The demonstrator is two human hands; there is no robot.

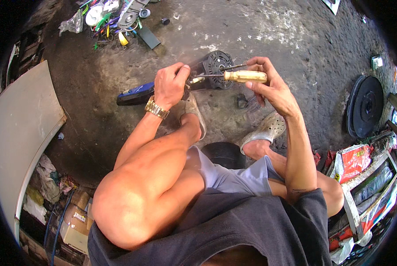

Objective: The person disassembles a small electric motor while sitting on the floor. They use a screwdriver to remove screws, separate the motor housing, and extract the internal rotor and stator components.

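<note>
Left hand bunched near a black slotted housing, with a screwdriver and a thin metal rod in the right hand, over a grimy floor.

At left, the fingers curl in, thumb against forefinger; whether they pinch anything cannot be told. Between the hands, the housing should prove rigid and fairly weighty, best held round its side wall, as the ribs might crack; its round, vented face is dull black. The screwdriver, crossing before it, looks light and stiff, its smooth handle perhaps slippery if greasy; that handle is yellowish, the shaft dark and slim. At right, thumb and fingers grip the handle, the rod against the upper fingers.
</note>
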